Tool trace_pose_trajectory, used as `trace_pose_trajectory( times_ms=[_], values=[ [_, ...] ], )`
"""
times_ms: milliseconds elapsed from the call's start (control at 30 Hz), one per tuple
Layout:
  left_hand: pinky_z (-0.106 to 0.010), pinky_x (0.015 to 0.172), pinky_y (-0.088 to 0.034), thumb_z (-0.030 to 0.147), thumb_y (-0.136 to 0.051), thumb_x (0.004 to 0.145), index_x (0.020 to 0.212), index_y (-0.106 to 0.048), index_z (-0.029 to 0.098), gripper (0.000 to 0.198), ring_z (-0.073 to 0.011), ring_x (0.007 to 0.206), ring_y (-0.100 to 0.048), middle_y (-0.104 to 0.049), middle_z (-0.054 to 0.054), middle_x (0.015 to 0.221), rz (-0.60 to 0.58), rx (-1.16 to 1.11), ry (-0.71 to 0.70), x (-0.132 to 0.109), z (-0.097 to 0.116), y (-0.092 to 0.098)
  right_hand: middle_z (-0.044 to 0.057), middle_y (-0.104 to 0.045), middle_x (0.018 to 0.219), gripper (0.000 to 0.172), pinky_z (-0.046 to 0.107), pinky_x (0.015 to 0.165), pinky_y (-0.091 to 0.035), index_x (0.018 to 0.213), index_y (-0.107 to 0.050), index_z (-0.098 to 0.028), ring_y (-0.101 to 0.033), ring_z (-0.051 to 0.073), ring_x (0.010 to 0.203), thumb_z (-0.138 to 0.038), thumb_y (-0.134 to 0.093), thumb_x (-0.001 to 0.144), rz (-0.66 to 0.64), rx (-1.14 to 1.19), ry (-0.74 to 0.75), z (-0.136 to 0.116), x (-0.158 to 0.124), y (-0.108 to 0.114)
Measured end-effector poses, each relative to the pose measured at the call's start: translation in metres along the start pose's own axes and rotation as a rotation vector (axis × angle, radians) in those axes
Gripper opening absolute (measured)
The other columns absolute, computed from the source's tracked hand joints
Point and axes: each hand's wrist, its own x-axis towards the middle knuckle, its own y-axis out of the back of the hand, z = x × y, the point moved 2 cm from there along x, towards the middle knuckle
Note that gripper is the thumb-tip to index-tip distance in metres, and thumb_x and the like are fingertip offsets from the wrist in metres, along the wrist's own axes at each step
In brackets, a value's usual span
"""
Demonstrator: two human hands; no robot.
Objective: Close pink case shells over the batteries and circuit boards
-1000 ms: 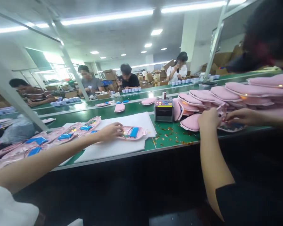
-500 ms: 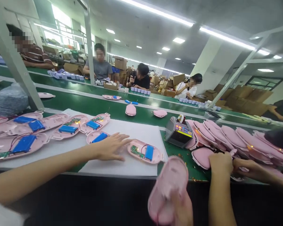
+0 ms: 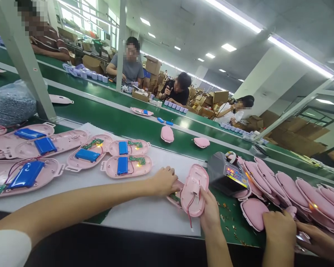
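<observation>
pink plastic shell (image 3: 194, 191), tilted over the foam sheet (image 3: 144, 211) edge, seems light, stiff, best gripped by the rim (image 3: 195, 166); right hand (image 3: 210, 207) closed around it; left hand (image 3: 164, 181) beside it, fingers together

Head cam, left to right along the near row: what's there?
Open pink case with blue battery, open pink case with circuit board, left hand, pink shell, desktop tape dispenser, padded pink cover, co-worker's hand
</observation>
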Motion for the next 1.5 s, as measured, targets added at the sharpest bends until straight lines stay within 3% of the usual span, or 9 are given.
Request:
trace_pose_trajectory(
  times_ms=[167, 267, 400, 500, 633, 800, 933, 1233, 1500],
  values=[
    [-0.029, 0.070, -0.047, 0.014, -0.056, 0.091, 0.107, -0.069, 0.019, 0.022, -0.0219, 0.092, -0.066, -0.070, -0.007, 0.096, -0.045, -0.001, -0.055, -0.014, -0.015, -0.008, 0.003, -0.072, 0.076, 0.035, 0.024, 0.059, -0.053, 0.082, -0.070, -0.014, -0.066, 0.017, 0.069, -0.037, -0.077, 0.057, 0.162, -0.038, 0.092, -0.023, -0.008, 0.009],
    [-0.032, 0.066, -0.045, 0.007, -0.056, 0.088, 0.095, -0.070, 0.017, 0.019, -0.0246, 0.087, -0.065, -0.067, -0.009, 0.089, -0.060, 0.066, -0.080, -0.047, -0.025, 0.002, 0.005, -0.073, 0.092, 0.056, 0.025, 0.056, -0.053, 0.108, -0.066, -0.015, -0.066, 0.018, 0.073, -0.037, -0.078, 0.058, 0.167, -0.135, 0.097, -0.018, -0.010, 0.002],
    [-0.035, 0.061, -0.043, -0.005, -0.058, 0.075, 0.090, -0.067, 0.014, 0.025, -0.0247, 0.077, -0.063, -0.066, -0.011, 0.089, -0.016, 0.229, -0.138, -0.077, -0.023, 0.006, 0.014, -0.064, 0.124, 0.103, 0.036, 0.071, -0.059, 0.145, -0.042, -0.018, -0.067, 0.030, 0.101, -0.043, -0.081, 0.054, 0.073, -0.525, 0.106, -0.007, 0.002, 0.009],
    [-0.035, 0.063, -0.044, -0.004, -0.057, 0.081, 0.087, -0.066, 0.013, 0.021, -0.0240, 0.077, -0.062, -0.067, -0.011, 0.088, 0.064, 0.232, -0.202, -0.081, -0.021, 0.001, 0.018, -0.056, 0.135, 0.086, 0.047, 0.095, -0.052, 0.133, -0.057, -0.017, -0.058, 0.037, 0.119, -0.045, -0.078, 0.055, -0.011, -0.955, 0.228, -0.021, 0.025, 0.013],
    [-0.031, 0.076, -0.048, 0.003, -0.054, 0.090, 0.087, -0.071, 0.015, 0.021, -0.0217, 0.088, -0.065, -0.071, -0.010, 0.094, 0.171, -0.072, -0.185, -0.081, -0.023, 0.001, 0.009, -0.058, 0.135, 0.051, 0.045, 0.112, -0.037, 0.115, -0.069, -0.023, -0.050, 0.028, 0.130, -0.025, -0.059, 0.065, -0.564, -1.209, 0.429, -0.046, 0.053, -0.032],
    [-0.024, 0.068, -0.053, 0.016, -0.060, 0.088, 0.092, -0.073, 0.017, 0.014, -0.0154, 0.073, -0.068, -0.074, -0.002, 0.082, 0.249, -0.963, 0.312, -0.092, -0.027, 0.004, 0.004, -0.068, 0.083, 0.013, 0.034, 0.081, -0.049, 0.076, -0.069, -0.021, -0.062, 0.021, 0.080, -0.021, -0.059, 0.068, -1.022, -1.394, 0.294, -0.046, 0.060, -0.076],
    [-0.024, 0.058, -0.053, 0.025, -0.062, 0.087, 0.085, -0.071, 0.015, 0.013, -0.0149, 0.061, -0.067, -0.071, -0.002, 0.074, 0.344, -1.182, 0.429, -0.102, -0.022, 0.000, 0.004, -0.066, 0.087, 0.023, 0.029, 0.071, -0.046, 0.087, -0.061, -0.022, -0.059, 0.018, 0.076, -0.035, -0.042, 0.092, -0.848, -1.379, 0.436, -0.057, 0.040, -0.059],
    [-0.032, 0.080, -0.055, 0.020, -0.054, 0.096, 0.091, -0.072, 0.018, 0.019, -0.0180, 0.088, -0.062, -0.064, -0.009, 0.100, 0.880, -0.395, 0.073, -0.109, -0.001, 0.013, -0.001, -0.062, 0.068, 0.020, 0.027, 0.060, -0.033, 0.090, -0.065, -0.022, -0.056, 0.012, 0.061, -0.011, -0.048, 0.094, -0.462, -1.649, 1.496, -0.081, -0.055, -0.079],
    [-0.036, 0.089, -0.059, 0.017, -0.061, 0.093, 0.092, -0.069, 0.018, 0.009, -0.0203, 0.104, -0.066, -0.063, -0.011, 0.118, 0.952, -0.659, 0.005, -0.096, -0.009, 0.004, -0.002, -0.072, 0.081, 0.009, 0.020, 0.064, -0.043, 0.094, -0.066, -0.020, -0.066, 0.010, 0.068, -0.020, -0.057, 0.096, -0.195, -1.263, 1.326, -0.080, -0.068, -0.087]
  ],
)
